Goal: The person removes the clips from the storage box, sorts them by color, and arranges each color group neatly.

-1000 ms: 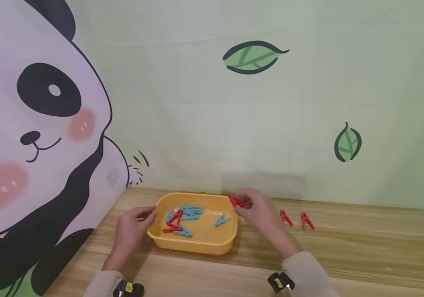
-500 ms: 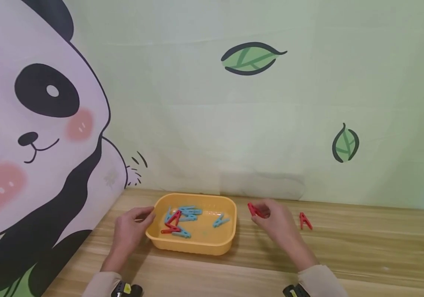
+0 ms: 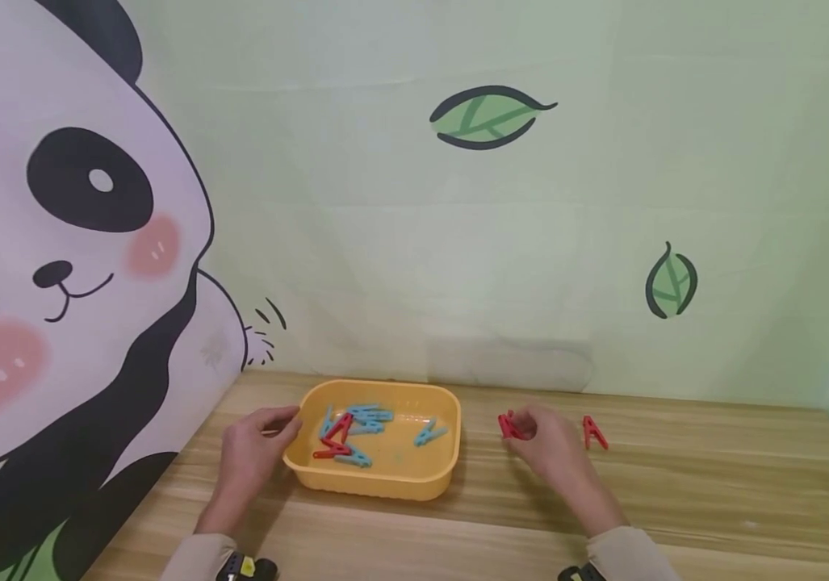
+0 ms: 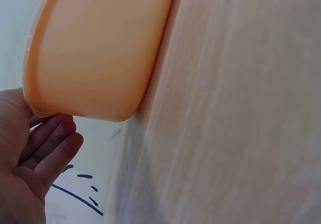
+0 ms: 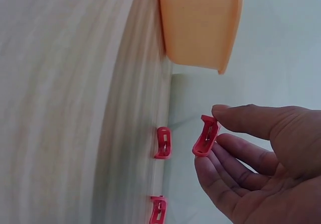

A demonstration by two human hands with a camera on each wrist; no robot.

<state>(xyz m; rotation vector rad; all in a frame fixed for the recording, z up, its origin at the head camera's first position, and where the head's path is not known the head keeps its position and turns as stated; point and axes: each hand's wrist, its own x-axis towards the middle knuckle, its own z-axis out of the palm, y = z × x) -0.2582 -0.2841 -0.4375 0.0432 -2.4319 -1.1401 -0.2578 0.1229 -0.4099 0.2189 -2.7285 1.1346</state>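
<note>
A yellow plastic basket (image 3: pixel 414 486) sits on the table, holding several blue clothespins (image 3: pixel 427 433) and red clothespins (image 3: pixel 337 432). My left hand (image 3: pixel 254 444) holds the rim at its left end; in the left wrist view its fingers (image 4: pixel 57 156) lie by the rim's outer side, the thumb mostly hidden. To the right of the basket, my right hand (image 3: pixel 548 444) pinches a red clothespin (image 5: pixel 206 136) between thumb and fingertips, just above the table. Two more red clothespins lie on the table in the right wrist view, one upper (image 5: pixel 163 142), one lower (image 5: pixel 158 210).
The wood-grain table (image 3: pixel 712 484) reaches back to a pale green wall cloth (image 3: pixel 356 242) printed with a panda and leaves. From the head, only one loose red clothespin (image 3: pixel 594 433) shows, right of my right hand.
My right hand has moved right and slightly down, away from the basket's right rim, with a red clothespin in its fingers. The left hand and basket have stayed put.
</note>
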